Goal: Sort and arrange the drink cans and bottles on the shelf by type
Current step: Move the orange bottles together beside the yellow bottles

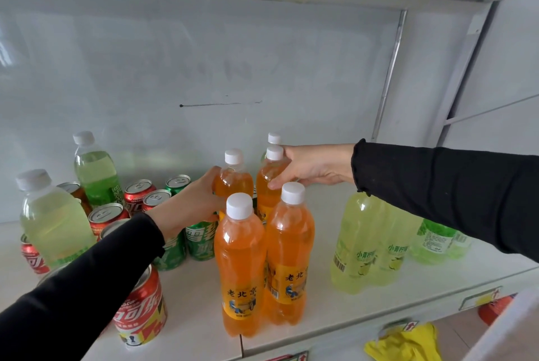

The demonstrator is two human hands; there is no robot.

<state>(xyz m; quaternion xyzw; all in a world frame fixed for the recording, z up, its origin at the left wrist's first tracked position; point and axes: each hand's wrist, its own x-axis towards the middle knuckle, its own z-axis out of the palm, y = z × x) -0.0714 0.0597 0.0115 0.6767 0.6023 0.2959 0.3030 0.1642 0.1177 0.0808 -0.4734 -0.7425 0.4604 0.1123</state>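
Several orange soda bottles stand mid-shelf: two in front (240, 267) (290, 255) and two behind. My left hand (192, 200) grips the rear left orange bottle (234, 178). My right hand (309, 168) holds the rear right orange bottle (269, 182) at its shoulder; a further white cap (274, 138) shows behind it. Red cola cans (140, 299) (106, 216) and green soda cans (201, 239) crowd the left. Pale green bottles (54, 220) (96, 171) stand at the left, and several more (361, 244) are grouped at the right under my right sleeve.
The white shelf board (320, 311) has a front edge with price-tag holders. A whiteboard-like back panel (204, 68) rises behind the drinks. Something yellow (405, 343) and a red object (495, 308) lie below the shelf at the lower right.
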